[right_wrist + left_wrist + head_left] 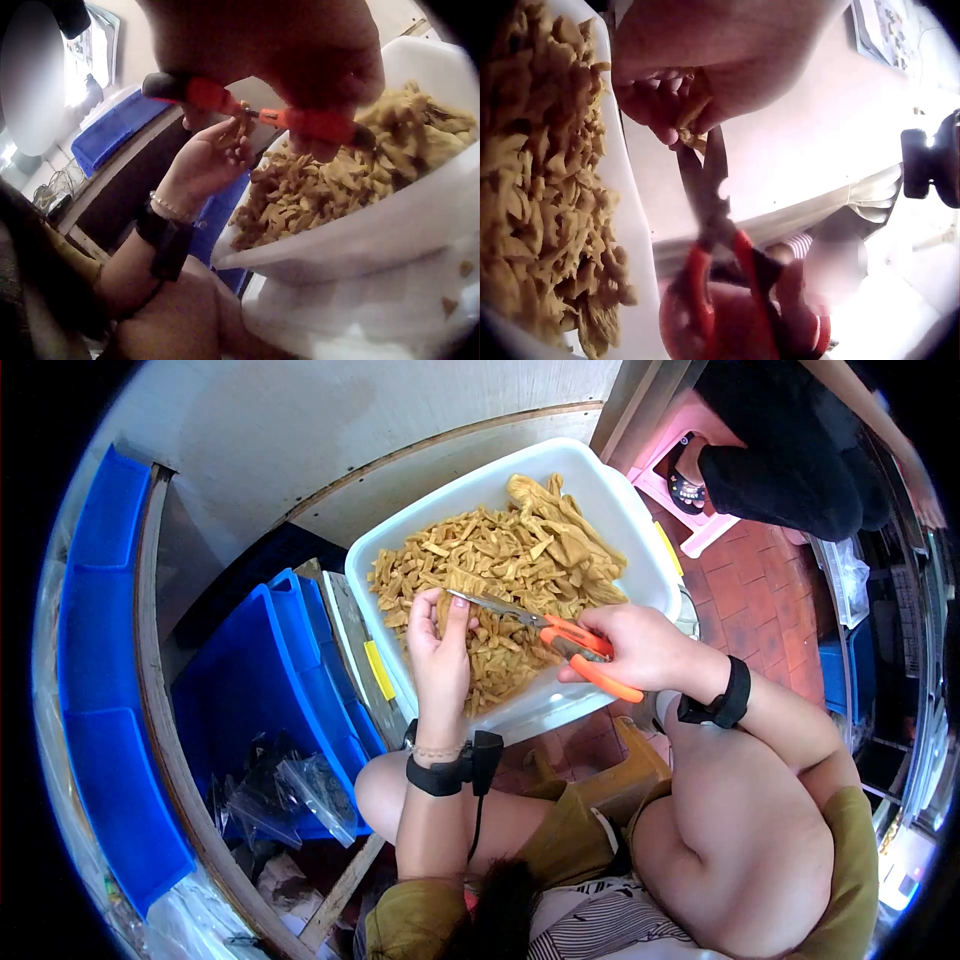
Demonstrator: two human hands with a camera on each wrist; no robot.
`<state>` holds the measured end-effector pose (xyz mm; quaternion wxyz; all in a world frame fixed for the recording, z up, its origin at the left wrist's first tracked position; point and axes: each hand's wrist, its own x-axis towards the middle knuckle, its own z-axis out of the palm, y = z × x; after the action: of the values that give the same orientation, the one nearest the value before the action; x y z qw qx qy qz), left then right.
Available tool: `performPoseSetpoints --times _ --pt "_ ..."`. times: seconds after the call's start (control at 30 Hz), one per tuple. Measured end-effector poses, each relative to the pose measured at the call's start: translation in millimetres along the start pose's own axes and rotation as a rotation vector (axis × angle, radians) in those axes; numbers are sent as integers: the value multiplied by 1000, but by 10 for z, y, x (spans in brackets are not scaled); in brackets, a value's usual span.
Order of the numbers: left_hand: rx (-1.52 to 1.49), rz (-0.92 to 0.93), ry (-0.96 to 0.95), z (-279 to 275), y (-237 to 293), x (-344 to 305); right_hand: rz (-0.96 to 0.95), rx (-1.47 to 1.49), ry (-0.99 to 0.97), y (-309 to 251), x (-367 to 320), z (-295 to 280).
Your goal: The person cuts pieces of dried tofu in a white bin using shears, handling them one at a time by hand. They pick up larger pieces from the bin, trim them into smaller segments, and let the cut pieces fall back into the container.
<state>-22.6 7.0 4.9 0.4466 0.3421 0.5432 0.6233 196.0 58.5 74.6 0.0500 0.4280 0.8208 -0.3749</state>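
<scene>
Orange-handled scissors (575, 640) are gripped in the right hand (640, 648), their fingers curled round the handles. The left hand (441, 645) pinches a yellowish-brown piece (696, 112) between thumb and fingers. In the left wrist view the scissor blades (703, 172) stand apart at that piece, close to the left fingertips. Both hands are over a white tub (385, 540) holding many cut yellowish-brown strips (480, 540), with larger uncut pieces (565, 530) heaped at its far right. The right wrist view shows the scissors (262, 115) across the right hand (300, 60).
Blue bins (250, 680) stand left of the tub, with clear plastic bags (315, 790) near them. A blue tray (100, 640) lies at the far left. Another person's foot (688, 470) rests by a pink stool (705, 535). The floor (750, 600) has red tiles.
</scene>
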Motion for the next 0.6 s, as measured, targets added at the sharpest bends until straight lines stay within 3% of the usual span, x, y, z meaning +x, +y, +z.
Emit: performPoseSetpoints --times 0.6 --pt "-94 -49 3 72 86 -38 -22 52 9 -12 15 37"
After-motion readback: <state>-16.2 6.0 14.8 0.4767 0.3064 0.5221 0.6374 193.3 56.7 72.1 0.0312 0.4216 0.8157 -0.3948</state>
